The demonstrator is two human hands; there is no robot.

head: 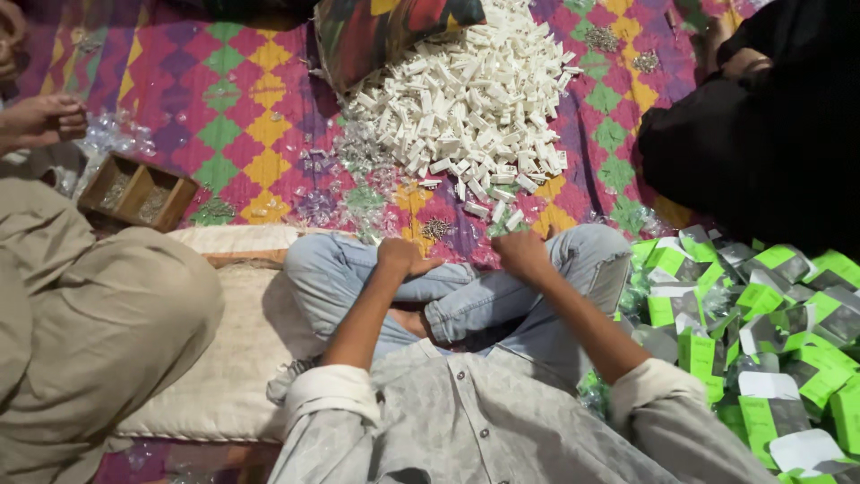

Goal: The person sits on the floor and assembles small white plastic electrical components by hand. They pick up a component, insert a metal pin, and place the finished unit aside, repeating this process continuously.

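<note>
White plastic pieces (470, 99), pink-purple-yellow-green diamond mat (242, 108), blue jeans (466, 291), green-and-grey packets (761, 332) lower right, brown box (136, 191)

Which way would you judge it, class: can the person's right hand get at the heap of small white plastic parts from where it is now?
Probably yes. The right hand rests by the knee, and the nearest white plastic parts lie just ahead on the patterned mat. Only loose clear wrappers sit between, nothing blocking; a short forward reach should do.
</note>
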